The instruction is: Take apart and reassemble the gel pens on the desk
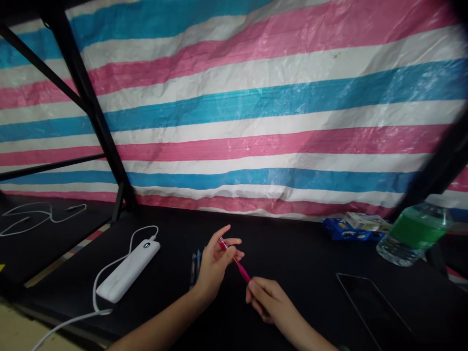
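Observation:
Between my two hands a pink pen (pixel 239 265) is held at a slant above the black table. My left hand (pixel 215 263) pinches its upper part between thumb and fingers, with the index finger stretched out. The pen's lower end sits in my right hand (pixel 265 297), whose fingers are closed round it. Behind my left wrist a few pens (pixel 195 268), dark and blue, lie side by side on the table, partly hidden by the hand.
A white power bank (pixel 129 270) with a white cable (pixel 97 282) lies at left. At right are a phone (pixel 376 307), a water bottle (pixel 417 231) with a green label, and small boxes (pixel 347 229). A striped plastic sheet (pixel 256 107) hangs behind the black table (pixel 296 248).

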### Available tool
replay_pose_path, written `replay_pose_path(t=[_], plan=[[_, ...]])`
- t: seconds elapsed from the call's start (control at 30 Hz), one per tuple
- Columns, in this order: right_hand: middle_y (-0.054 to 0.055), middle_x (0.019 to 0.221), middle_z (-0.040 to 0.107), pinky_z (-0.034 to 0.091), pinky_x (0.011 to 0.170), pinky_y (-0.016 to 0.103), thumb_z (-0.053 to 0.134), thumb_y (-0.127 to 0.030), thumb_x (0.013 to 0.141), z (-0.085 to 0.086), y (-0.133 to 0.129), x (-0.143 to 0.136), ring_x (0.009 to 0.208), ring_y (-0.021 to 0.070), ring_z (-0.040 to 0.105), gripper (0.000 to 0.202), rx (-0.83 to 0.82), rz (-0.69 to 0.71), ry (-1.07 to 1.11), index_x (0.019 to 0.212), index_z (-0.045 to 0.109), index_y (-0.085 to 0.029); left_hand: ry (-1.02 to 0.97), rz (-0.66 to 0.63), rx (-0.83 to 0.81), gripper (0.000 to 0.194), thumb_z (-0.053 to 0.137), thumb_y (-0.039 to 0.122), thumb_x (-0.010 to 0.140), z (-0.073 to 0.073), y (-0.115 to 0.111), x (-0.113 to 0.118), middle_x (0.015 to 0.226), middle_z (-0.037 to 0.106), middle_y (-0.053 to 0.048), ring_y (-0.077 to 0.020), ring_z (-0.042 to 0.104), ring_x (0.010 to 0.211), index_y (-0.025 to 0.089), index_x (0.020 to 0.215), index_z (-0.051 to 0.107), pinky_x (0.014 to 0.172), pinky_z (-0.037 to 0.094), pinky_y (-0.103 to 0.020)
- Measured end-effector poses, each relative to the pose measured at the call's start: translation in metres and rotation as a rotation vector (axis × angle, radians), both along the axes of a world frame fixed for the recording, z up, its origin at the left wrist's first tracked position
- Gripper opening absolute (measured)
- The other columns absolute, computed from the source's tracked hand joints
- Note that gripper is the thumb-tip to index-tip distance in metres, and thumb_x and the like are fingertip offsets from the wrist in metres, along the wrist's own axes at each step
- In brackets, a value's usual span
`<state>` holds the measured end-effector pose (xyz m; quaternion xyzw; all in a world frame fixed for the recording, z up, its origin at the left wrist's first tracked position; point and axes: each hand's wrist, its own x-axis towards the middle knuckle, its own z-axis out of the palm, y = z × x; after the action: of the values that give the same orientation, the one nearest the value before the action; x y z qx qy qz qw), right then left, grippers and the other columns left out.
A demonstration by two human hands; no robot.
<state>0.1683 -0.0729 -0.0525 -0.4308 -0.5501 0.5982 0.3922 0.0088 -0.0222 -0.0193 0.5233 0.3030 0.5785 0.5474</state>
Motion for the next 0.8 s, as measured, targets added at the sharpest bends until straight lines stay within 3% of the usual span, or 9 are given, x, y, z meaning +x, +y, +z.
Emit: replay_pose_path(t=[0.07,0.13,0.3,0.7,0.8], plan=[[-0.007,0.048,0.038,0.016,0.038,0.02,0.049,-0.067,0.086,-0.001,-0.001,0.0,0.039,0.0051,0.026,0.055,0.052,0.034,-0.071,0.076,0.063,-0.015,-0.079,-0.041,-0.056,0.071,0.066,0.029,0.086,0.001,0.0,-0.001,0.115,0.066,-0.013,-0.0149,0.069,0.072,0.029,0.144,0.025,0.074,0.055,-0.033],[-0.006,0.051,0.042,0.017,0.038,0.02,0.045,-0.065,0.089,-0.002,-0.002,0.0,0.04,0.0053,0.027,0.054,0.061,0.055,-0.044,0.083,0.064,-0.015,-0.136,-0.054,-0.062,0.075,0.068,0.027,0.086,0.004,0.001,-0.002,0.12,0.065,-0.014,-0.0128,0.068,0.07,0.032,0.142,0.019,0.072,0.054,-0.03],[-0.006,0.05,0.045,0.023,0.036,0.018,0.044,-0.069,0.086,-0.003,0.003,0.004,0.04,0.0063,0.03,0.055,0.01,-0.005,0.085,0.087,0.06,-0.016,-0.161,-0.066,-0.105,0.054,0.071,0.026,0.082,0.007,0.002,-0.006,0.122,0.065,-0.015,-0.0131,0.069,0.068,0.026,0.121,0.033,0.071,0.053,-0.03],[-0.007,0.048,0.044,0.023,0.036,0.018,0.053,-0.067,0.081,0.001,0.009,0.01,0.039,0.0059,0.028,0.052,-0.066,-0.076,0.177,0.085,0.061,-0.015,-0.131,-0.163,-0.131,0.046,0.077,0.026,0.076,0.004,0.006,-0.008,0.109,0.071,-0.016,-0.0163,0.069,0.063,0.021,0.103,0.041,0.062,0.05,-0.029],[-0.007,0.049,0.043,0.024,0.037,0.018,0.053,-0.065,0.082,0.004,0.008,0.011,0.04,0.0056,0.028,0.051,-0.086,-0.093,0.186,0.086,0.061,-0.015,-0.127,-0.182,-0.139,0.05,0.077,0.026,0.076,0.004,0.005,-0.008,0.111,0.07,-0.016,-0.016,0.069,0.064,0.022,0.109,0.04,0.063,0.05,-0.028]])
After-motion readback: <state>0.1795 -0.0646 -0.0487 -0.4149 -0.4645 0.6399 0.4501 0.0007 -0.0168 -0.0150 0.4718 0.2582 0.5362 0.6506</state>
